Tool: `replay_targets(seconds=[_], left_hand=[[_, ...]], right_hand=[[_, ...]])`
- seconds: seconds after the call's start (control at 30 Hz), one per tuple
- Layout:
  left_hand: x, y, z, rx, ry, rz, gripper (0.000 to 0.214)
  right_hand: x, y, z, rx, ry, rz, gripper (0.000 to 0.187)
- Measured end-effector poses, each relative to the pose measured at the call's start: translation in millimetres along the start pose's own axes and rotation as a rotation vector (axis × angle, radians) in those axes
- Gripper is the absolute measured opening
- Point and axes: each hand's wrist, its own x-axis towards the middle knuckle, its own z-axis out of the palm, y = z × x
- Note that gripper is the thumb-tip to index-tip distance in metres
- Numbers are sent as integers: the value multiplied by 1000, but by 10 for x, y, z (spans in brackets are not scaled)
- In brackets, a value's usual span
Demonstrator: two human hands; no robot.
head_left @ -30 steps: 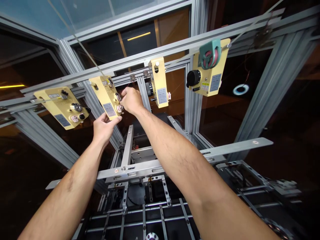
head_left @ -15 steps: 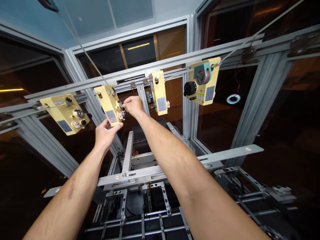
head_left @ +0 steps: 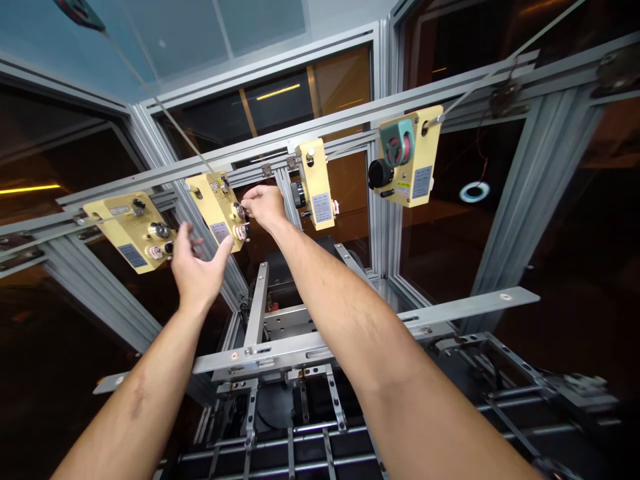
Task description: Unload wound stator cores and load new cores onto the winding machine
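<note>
A yellow box-shaped wire tensioner (head_left: 213, 207) with a label, a shiny round wheel (head_left: 241, 211) and a pink-and-white roller (head_left: 243, 231) hangs on the metal rail. At its right side, my right hand (head_left: 265, 205) has thumb and forefinger pinched together against the wheel. Whatever lies between those fingertips is too small to make out. My left hand (head_left: 197, 267) is open, its fingers spread and its thumb near the box's lower end; I cannot tell whether the thumb touches. Left of it hangs a second yellow tensioner (head_left: 127, 230).
Two more yellow tensioners, a narrow-side-on one (head_left: 316, 180) and one with a green pulley holder (head_left: 397, 143), hang to the right. A white ring (head_left: 474, 192) dangles on a thin wire. A flat metal bar (head_left: 290, 348) crosses below, above metal rods (head_left: 305, 433).
My left hand has let go of the tensioner's lower end, moved left and spread its fingers. The right hand stays at the wheel. The view has shifted slightly.
</note>
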Motion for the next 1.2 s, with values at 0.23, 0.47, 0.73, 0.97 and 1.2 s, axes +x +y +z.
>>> replay_targets(seconds=[0.23,0.47,0.73,0.97,1.2], left_hand=[[621,920,208,297,-524,571,45],[1287,949,589,263,-741,276,12],[1274,855,571,658,-810,409,39],[1176,900,493,1206,-695,736,13],[1093,887,583,1349,-559,744,16]], right_hand=[[-128,-140,-110,-76,-15,-53,8],[-151,-112,-164,15,-23,-38,12],[-172,-91,-184,67,-43,-24,9],[-248,-22,-87,261,-77,168,13],[-199,111,17,249,-51,202,15]])
